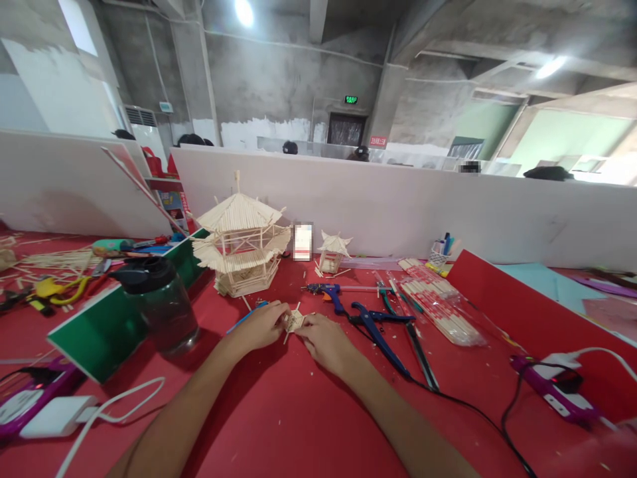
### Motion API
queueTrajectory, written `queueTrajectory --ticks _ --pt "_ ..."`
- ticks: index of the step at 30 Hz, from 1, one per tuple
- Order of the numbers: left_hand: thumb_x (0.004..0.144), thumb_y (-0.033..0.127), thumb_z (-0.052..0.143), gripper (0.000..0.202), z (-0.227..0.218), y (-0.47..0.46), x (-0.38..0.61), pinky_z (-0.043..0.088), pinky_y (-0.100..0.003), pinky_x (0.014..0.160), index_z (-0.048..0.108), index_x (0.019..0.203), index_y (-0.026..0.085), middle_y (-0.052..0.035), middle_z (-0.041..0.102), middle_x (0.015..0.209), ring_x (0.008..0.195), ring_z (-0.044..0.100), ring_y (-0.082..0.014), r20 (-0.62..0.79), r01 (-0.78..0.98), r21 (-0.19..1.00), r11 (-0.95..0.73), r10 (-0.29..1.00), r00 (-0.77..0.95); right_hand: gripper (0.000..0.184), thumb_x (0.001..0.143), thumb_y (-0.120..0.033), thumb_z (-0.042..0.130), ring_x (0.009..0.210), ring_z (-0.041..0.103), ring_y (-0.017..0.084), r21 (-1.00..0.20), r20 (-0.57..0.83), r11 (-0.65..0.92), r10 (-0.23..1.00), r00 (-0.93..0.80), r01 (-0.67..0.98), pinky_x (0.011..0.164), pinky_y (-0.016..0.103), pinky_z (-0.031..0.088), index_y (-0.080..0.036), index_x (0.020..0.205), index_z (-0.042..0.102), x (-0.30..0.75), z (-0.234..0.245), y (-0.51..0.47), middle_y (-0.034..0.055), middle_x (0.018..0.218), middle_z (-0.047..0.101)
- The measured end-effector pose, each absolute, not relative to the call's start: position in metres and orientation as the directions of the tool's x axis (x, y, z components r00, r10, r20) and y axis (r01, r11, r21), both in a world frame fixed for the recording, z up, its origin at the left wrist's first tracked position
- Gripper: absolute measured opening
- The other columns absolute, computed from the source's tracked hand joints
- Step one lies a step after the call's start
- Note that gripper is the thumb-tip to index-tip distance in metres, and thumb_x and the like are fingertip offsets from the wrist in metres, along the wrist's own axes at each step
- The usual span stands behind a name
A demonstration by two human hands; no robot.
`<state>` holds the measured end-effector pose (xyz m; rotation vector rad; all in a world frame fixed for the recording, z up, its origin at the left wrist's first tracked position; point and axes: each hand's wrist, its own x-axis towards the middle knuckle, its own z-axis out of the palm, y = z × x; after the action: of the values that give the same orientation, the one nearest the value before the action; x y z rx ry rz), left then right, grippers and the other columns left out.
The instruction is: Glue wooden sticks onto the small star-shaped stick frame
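Note:
Between my two hands, just above the red tabletop, is a small latticed piece made of wooden sticks (294, 322), with a few stick ends jutting out. My left hand (269, 324) pinches its left side with curled fingers. On the opposite side, my right hand (321, 337) grips the edge between thumb and fingers. Behind them stands a large two-tiered pavilion model built of sticks (243, 242). A much smaller stick pavilion (334, 252) sits to its right. Close to my right hand lies a blue glue gun (331, 295). A blue pen-like tool (249, 315) is partly hidden by my left hand.
A dark water bottle (162, 309) stands left, beside a green divider (107, 332). Blue-handled cutters (381, 335) and bagged sticks (442, 305) lie right. Power strips (557, 392) with cables flank both sides. A white partition (373, 206) closes the back; heads of people show beyond it.

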<state>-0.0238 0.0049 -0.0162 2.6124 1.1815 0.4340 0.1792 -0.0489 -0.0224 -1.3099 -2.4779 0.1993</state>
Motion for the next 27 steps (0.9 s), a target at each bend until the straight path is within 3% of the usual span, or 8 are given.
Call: queueTrajectory --ticks 13,19,23,27 --pt "0.080 0.011 0.051 0.013 -0.017 0.006 -0.024 0.040 -0.025 0.069 0.058 0.087 0.020 -0.0031 0.062 0.087 0.078 0.058 -0.0167 0.148 0.707 0.345 -0.617 0.780 0.609 0.027 0.092 -0.012 0.049 0.096 0.055 0.019 -0.232 0.265 0.630 0.774 -0.575 0.741 0.080 0.026 0.042 -0.021 0.102 0.072 0.182 -0.030 -0.048 0.0068 0.103 0.065" --pt "0.079 0.013 0.051 0.012 -0.015 0.007 -0.024 0.040 -0.025 0.069 0.058 0.086 0.020 -0.0029 0.062 0.086 0.077 0.057 -0.0165 0.140 0.703 0.362 -0.613 0.781 0.609 0.028 0.091 -0.013 0.052 0.101 0.056 0.020 -0.230 0.237 0.606 0.793 -0.561 0.761 0.083 0.026 0.042 -0.024 0.107 0.071 0.181 -0.026 -0.050 0.0061 0.108 0.066" --pt "0.079 0.012 0.051 0.012 -0.014 0.007 -0.024 0.040 -0.024 0.068 0.057 0.088 0.020 -0.0025 0.061 0.086 0.077 0.057 -0.0158 0.121 0.705 0.369 -0.606 0.783 0.610 0.026 0.093 -0.017 0.049 0.098 0.058 0.019 -0.280 0.227 0.521 0.852 -0.471 0.807 0.084 0.027 0.041 -0.023 0.109 0.070 0.183 -0.017 -0.049 0.0063 0.105 0.068" --pt "0.085 0.017 0.050 0.006 -0.011 0.001 -0.022 0.039 -0.024 0.068 0.055 0.087 0.019 -0.0027 0.060 0.087 0.078 0.056 -0.0160 0.137 0.714 0.314 -0.626 0.774 0.619 0.017 0.088 -0.025 0.060 0.090 0.062 0.020 -0.380 0.200 0.398 0.917 -0.346 0.835 0.078 0.026 0.041 -0.019 0.101 0.068 0.189 -0.009 -0.047 0.0065 0.098 0.071"
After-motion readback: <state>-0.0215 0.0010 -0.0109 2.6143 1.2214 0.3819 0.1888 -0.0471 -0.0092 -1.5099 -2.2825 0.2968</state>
